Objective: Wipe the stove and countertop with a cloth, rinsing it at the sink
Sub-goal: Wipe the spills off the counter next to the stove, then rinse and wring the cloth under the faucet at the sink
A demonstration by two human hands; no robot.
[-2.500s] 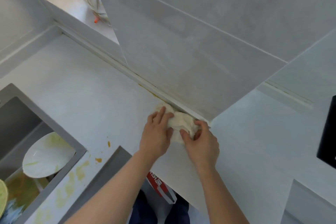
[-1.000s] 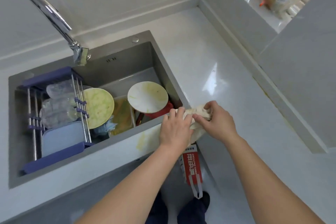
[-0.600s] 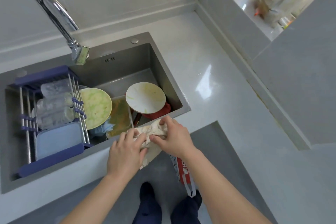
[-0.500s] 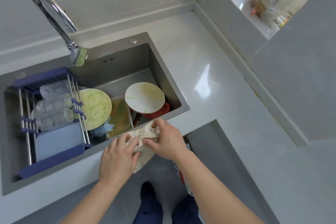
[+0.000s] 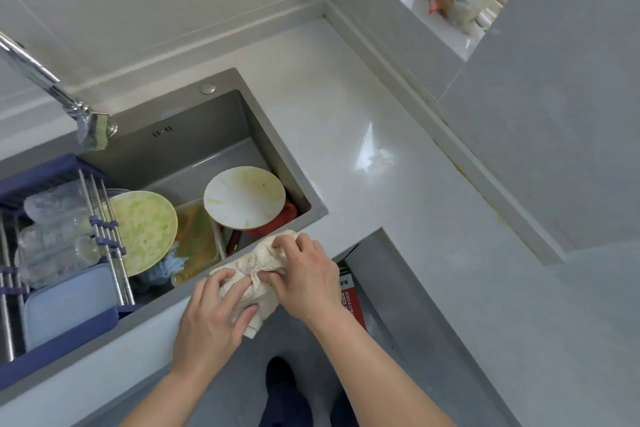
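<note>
Gripping bunched cloth (image 5: 258, 265), both hands (image 5: 304, 279) at sink (image 5: 277, 135) front edge.

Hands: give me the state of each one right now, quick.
Left hand: fingers curled round the cloth, holding it.
Right hand: pinching the same cloth at the sink edge.

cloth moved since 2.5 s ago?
Yes. The cloth went from the wall seam to the sink's front rim, gripped by left hand and right hand.
</note>
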